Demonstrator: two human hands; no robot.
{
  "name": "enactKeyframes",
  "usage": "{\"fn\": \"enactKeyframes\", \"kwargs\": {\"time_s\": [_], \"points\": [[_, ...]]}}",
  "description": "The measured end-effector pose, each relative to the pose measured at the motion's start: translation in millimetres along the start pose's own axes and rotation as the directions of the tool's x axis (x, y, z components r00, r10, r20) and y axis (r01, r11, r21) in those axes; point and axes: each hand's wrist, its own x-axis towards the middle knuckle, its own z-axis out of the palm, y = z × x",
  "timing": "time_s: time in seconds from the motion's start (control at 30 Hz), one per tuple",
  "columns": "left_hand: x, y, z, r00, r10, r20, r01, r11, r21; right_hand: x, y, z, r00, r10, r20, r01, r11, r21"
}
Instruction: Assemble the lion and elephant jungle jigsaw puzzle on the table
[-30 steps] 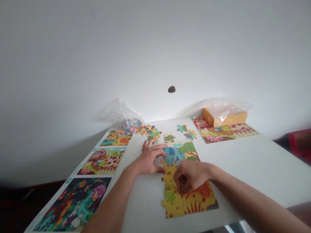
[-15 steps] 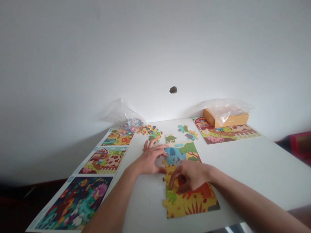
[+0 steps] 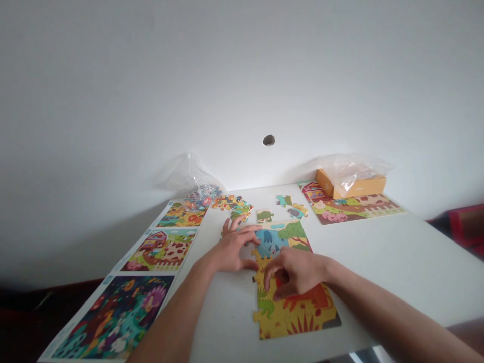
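Observation:
A partly joined jigsaw puzzle (image 3: pixel 272 322) lies flat on the white table, showing blue elephants, a tree, a green reptile and an orange animal. At its upper left edge rests my left hand (image 3: pixel 232 247), fingers spread, fingertips and thumb touching the border pieces. My right hand (image 3: pixel 297 272) is over the middle of the puzzle, its index finger bent down onto the yellow pieces and the thumb apart from it. I see nothing held in either hand. Just beyond the puzzle lies a loose green puzzle piece (image 3: pixel 265 216); part of the picture is hidden under my right hand.
Loose puzzle pieces (image 3: pixel 236 204) lie behind my left hand, others (image 3: pixel 298 210) right of them. A picture sheet (image 3: pixel 159 250) runs along the left, with a clear plastic bag (image 3: pixel 192 176) behind. At the back right, an orange box (image 3: pixel 359 187) stands on a farm puzzle (image 3: pixel 357 209).
My right hand has shifted very slightly upward over the puzzle. My left hand stays at the puzzle's left edge, and the pieces look the same.

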Motion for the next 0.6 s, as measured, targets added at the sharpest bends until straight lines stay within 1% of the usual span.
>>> {"fn": "enactKeyframes", "kwargs": {"time_s": [0.1, 0.17, 0.23, 0.3, 0.37, 0.4, 0.43, 0.5, 0.6], "points": [[0.2, -1.8, 0.6, 1.000, 0.013, -0.004, -0.013, 1.000, -0.005, 0.6, 1.1, 4.3, 0.997, -0.066, 0.028, 0.068, 0.996, -0.053], [0.0, -3.4, 1.4, 1.000, 0.022, -0.017, -0.022, 1.000, -0.002, 1.7, 2.6, 8.0, 0.994, -0.103, 0.042, 0.106, 0.993, -0.061], [-0.3, -4.2, 2.5, 0.999, 0.027, -0.026, -0.027, 1.000, 0.003, 3.4, 4.2, 10.5, 0.988, -0.151, 0.033, 0.154, 0.985, -0.082], [-0.8, -3.5, 3.8, 0.999, 0.027, -0.035, -0.026, 1.000, 0.008, 5.2, 4.8, 10.9, 0.975, -0.214, -0.056, 0.204, 0.968, -0.149], [-1.1, -1.0, 5.3, 0.999, 0.021, -0.048, -0.020, 1.000, 0.015, 6.8, 4.4, 9.0, 0.946, -0.273, -0.174, 0.232, 0.946, -0.226], [-1.0, 0.7, 5.9, 0.998, 0.017, -0.054, -0.016, 1.000, 0.019, 7.4, 4.0, 7.5, 0.932, -0.298, -0.207, 0.242, 0.936, -0.257], [-1.0, 2.3, 6.4, 0.998, 0.012, -0.059, -0.011, 1.000, 0.021, 7.8, 3.5, 6.1, 0.926, -0.310, -0.215, 0.245, 0.927, -0.284], [-1.0, 4.2, 6.2, 0.998, 0.011, -0.059, -0.009, 1.000, 0.027, 8.0, 3.1, 3.6, 0.939, -0.292, -0.180, 0.223, 0.919, -0.326], [-1.7, 0.1, 3.4, 0.997, 0.017, -0.071, -0.014, 0.999, 0.050, 7.2, 4.6, 1.1, 0.964, -0.208, -0.163, 0.132, 0.913, -0.385]]}}
